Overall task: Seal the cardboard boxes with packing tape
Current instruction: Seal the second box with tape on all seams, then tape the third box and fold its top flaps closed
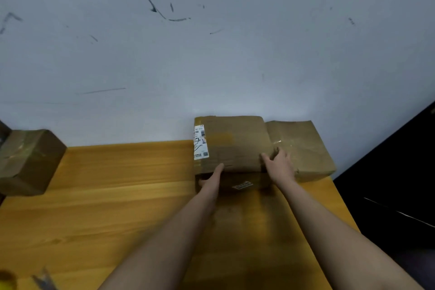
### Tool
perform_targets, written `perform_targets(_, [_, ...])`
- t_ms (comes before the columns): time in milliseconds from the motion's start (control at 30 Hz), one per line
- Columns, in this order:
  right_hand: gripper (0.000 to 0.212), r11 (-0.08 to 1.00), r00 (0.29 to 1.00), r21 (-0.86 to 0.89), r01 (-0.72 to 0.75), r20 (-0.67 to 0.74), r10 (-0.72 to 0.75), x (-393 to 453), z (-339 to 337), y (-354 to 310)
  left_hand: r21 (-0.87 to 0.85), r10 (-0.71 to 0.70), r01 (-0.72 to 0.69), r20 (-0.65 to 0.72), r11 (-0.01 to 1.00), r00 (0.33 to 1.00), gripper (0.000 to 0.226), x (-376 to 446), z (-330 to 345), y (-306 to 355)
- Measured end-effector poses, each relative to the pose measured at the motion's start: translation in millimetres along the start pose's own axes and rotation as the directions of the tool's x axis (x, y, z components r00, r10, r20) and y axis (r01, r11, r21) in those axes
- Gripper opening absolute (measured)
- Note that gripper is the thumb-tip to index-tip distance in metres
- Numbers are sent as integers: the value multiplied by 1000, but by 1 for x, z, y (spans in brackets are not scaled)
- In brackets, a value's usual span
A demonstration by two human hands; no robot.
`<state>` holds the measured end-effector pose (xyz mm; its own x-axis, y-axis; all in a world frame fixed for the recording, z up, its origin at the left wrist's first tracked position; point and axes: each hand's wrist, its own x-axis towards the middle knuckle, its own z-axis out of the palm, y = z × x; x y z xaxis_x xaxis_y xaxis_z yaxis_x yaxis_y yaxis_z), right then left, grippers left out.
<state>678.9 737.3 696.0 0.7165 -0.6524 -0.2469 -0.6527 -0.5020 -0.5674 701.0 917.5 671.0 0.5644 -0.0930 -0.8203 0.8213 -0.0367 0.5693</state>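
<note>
Both hands are out at the far edge of the desk, on the middle cardboard box, which sits against the wall.

Left hand: at the box's near left corner, fingers fairly straight and laid along the top edge, thumb lower on the front face. I read this grip as open, pressing rather than clasping.

Right hand: on the box's near right corner, fingers curled over the right edge, thumb spread across the top. This grip is holding the box.

Key relation: the box lies straight ahead of both hands, bracketed between them, its long axis running away from me toward the wall. The right hand has the firmer purchase. My guess is the next move is a pull toward me, clear of its neighbour.

Materials: dull brown corrugated board, soft creased corners, top flaps lying flat. A white shipping label runs along the left of the top. A small pale sticker shows on the front face.

A second box touches it on the right, glossy tape visible across its top. A third box sits well apart at the left, also shiny with tape.

Blurred objects at the near left corner; I cannot tell whether the tape is among them.
</note>
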Motion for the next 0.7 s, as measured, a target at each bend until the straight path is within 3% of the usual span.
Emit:
perform_targets(67, [68,999,995,38,6,95,-10,11,0,4,-87,-25,26,17,996,1000,128,15,13,-8])
perform_targets(167, [69,994,990,113,-9,138,-7,23,1,8,-168,-19,27,48,985,999,104,-5,26,0])
perform_targets(333, [74,964,974,264,-38,227,-24,26,7,11,-317,-35,57,73,947,997,97,2,39,1])
perform_targets(600, [77,922,993,385,37,86,-75,2,24,8,-525,-36,52,41,849,999,85,-6,27,2])
perform_targets(700, [78,908,992,417,39,93,-86,-19,32,-2,-546,-5,30,47,837,999,81,-18,5,-1])
